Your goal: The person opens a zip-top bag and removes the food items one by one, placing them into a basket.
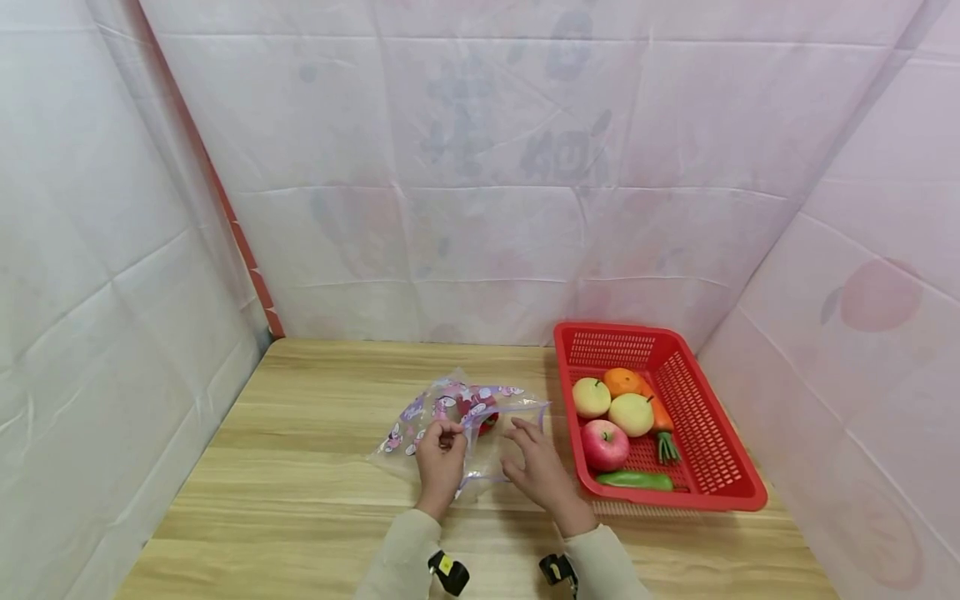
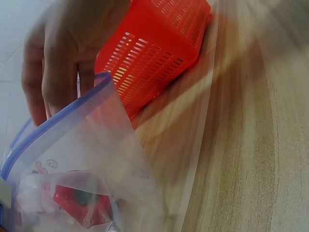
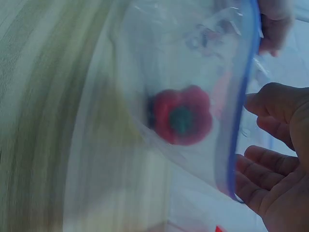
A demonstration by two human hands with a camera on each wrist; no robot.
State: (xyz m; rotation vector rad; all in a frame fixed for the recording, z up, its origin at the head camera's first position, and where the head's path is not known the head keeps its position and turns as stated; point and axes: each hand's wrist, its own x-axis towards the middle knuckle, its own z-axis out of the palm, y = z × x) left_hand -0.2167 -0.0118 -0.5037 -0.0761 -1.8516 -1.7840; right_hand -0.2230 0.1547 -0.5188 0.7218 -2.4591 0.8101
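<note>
A clear zip bag (image 1: 411, 427) with purple-and-pink cartoon prints and a purple zip edge lies at the middle of the table, its mouth parted toward the person. Inside is a red bell pepper (image 3: 186, 116), its green stem end showing through the plastic. The left hand (image 1: 440, 465) pinches the bag's edge on the left of the mouth. At the mouth's right side is the right hand (image 1: 542, 471), its fingers spread and slightly bent. In the right wrist view its fingertips (image 3: 244, 166) are at the purple zip edge, gripping nothing.
A red perforated basket (image 1: 720, 433) stands to the right. It holds two pale yellow pears (image 1: 632, 415), an orange (image 1: 622, 382), a carrot (image 1: 660, 414), a red apple (image 1: 605, 445) and a green chili pepper (image 1: 636, 480). White printed sheets (image 1: 480, 250) wall in the wooden table (image 1: 300, 433).
</note>
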